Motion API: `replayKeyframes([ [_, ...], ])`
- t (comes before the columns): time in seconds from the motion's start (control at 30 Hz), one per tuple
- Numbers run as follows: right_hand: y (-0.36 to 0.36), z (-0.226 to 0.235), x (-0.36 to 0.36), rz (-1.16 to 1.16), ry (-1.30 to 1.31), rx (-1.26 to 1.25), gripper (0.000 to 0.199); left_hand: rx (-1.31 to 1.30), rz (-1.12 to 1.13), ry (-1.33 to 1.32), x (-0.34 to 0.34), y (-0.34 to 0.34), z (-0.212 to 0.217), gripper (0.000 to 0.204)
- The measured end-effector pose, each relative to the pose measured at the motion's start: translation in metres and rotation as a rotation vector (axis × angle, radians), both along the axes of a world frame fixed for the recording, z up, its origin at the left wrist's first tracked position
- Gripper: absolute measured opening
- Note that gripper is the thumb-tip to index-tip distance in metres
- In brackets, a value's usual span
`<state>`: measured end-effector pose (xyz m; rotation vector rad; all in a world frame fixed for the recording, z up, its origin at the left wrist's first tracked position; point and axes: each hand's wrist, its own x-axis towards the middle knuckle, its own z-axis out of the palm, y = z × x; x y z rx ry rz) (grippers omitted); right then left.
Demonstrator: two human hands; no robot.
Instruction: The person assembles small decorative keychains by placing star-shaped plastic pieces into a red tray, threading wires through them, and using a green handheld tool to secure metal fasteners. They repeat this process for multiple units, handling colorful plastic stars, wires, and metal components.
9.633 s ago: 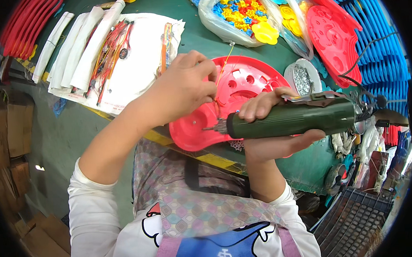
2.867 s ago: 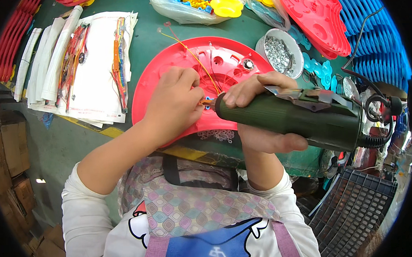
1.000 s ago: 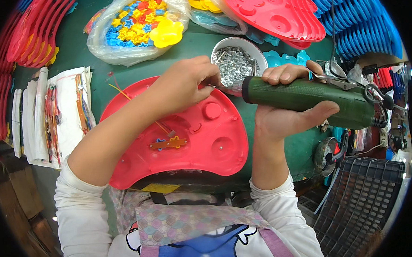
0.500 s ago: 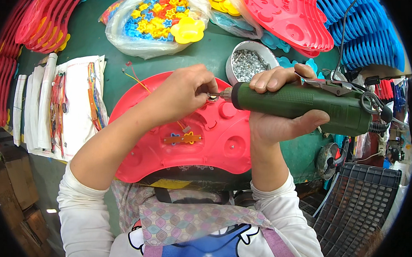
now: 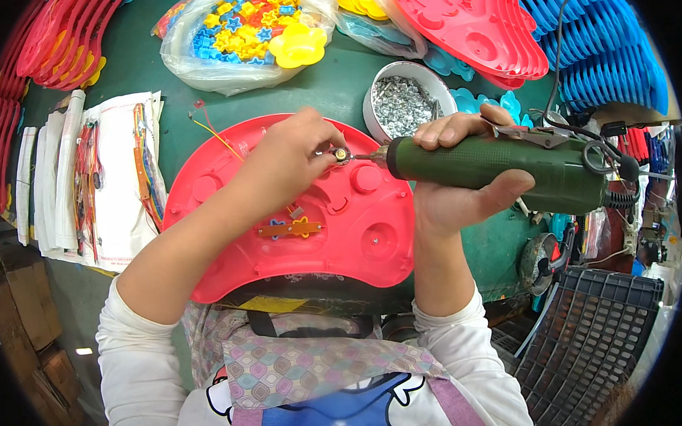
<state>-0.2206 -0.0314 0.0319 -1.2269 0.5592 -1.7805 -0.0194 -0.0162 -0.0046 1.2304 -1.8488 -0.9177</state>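
Observation:
A red plastic shell [image 5: 281,255] lies hollow side up on the bench in front of me. My left hand [image 5: 301,149] is over its upper middle, thumb and fingers pinched at a small round part [image 5: 341,156] with a shiny rim and yellowish centre. My right hand [image 5: 455,207] is wrapped round a green electric screwdriver [image 5: 485,163], held level. Its thin bit points left and its tip is at the round part; whether they touch I cannot tell. Lower in the shell sits an orange-brown strip [image 5: 289,229] over blue and yellow star pieces. Thin red and yellow wires [image 5: 217,134] stick out past the shell's far edge.
A white bowl of screws [image 5: 376,118] stands beyond the screwdriver. Farther back are a clear bag of coloured star pieces [image 5: 183,71] and stacked red shells [image 5: 470,33]. Blue parts [image 5: 611,60] are stacked far right. White sheets with wired strips [image 5: 120,201] lie left; a dark crate [image 5: 594,331] is lower right.
The view has shifted slightly, so most things appear a little farther left. The round part shows more clearly beside my left fingers. Both hands keep their grips.

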Motion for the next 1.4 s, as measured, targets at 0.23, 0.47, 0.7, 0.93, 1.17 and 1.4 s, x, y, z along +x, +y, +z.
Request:
replayKeyframes([
  [0.23,0.001,-0.002,0.003,0.102,-0.067,-0.104,0.089,-0.075,-0.042,-0.016,-0.007,0.004,-0.003,0.013],
  [0.47,-0.001,-0.005,-0.003,0.003,0.061,-0.041,0.089,-0.024,-0.004,-0.038,-0.004,0.005,-0.001,0.031],
  [0.7,-0.003,-0.007,0.0,-0.054,0.1,0.032,0.088,-0.106,0.015,-0.035,-0.005,0.001,-0.011,0.031],
  [0.93,-0.009,-0.004,0.002,-0.01,0.166,0.043,0.083,-0.142,0.03,-0.014,-0.003,-0.002,-0.013,0.026],
  [1.17,-0.02,-0.005,0.003,0.299,0.151,-0.005,0.083,-0.044,0.018,-0.063,-0.004,0.001,-0.01,0.031],
  [1.4,-0.012,-0.001,0.002,0.276,0.018,-0.061,0.094,-0.454,0.018,-0.204,-0.005,0.005,-0.016,0.032],
])
